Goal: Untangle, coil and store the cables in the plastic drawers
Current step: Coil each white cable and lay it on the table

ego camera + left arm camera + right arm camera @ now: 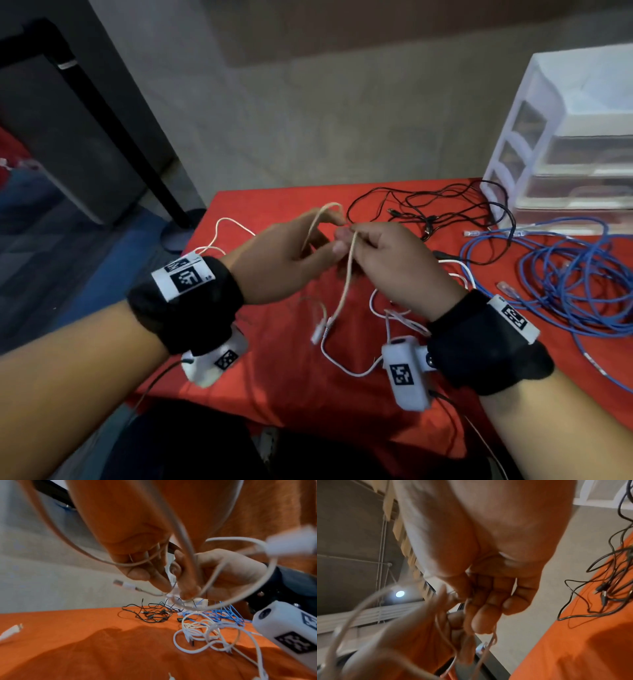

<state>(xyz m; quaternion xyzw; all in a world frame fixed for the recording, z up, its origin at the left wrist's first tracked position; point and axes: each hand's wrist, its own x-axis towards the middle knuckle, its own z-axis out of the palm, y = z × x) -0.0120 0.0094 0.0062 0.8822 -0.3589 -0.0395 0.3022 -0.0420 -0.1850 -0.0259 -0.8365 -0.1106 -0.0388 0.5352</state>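
Observation:
Both hands are raised above the red table [274, 370] and work one cream-white cable [344, 291]. My left hand [325, 240] pinches a loop of it that arches over the fingers. Close beside it, my right hand [352, 240] pinches the same cable, which hangs down to two white plugs [320, 330]. In the left wrist view the fingertips [164, 588] of both hands meet on the cable [181, 534], and a USB plug [121, 584] sticks out to the left. The white plastic drawers [575, 137] stand at the back right, shut.
A tangle of thin black cables [428, 209] lies at the back of the table. A loose pile of blue cable [565, 274] lies to the right, in front of the drawers. More white cables [387, 308] lie under my right wrist. A black stand [102, 113] rises at the left.

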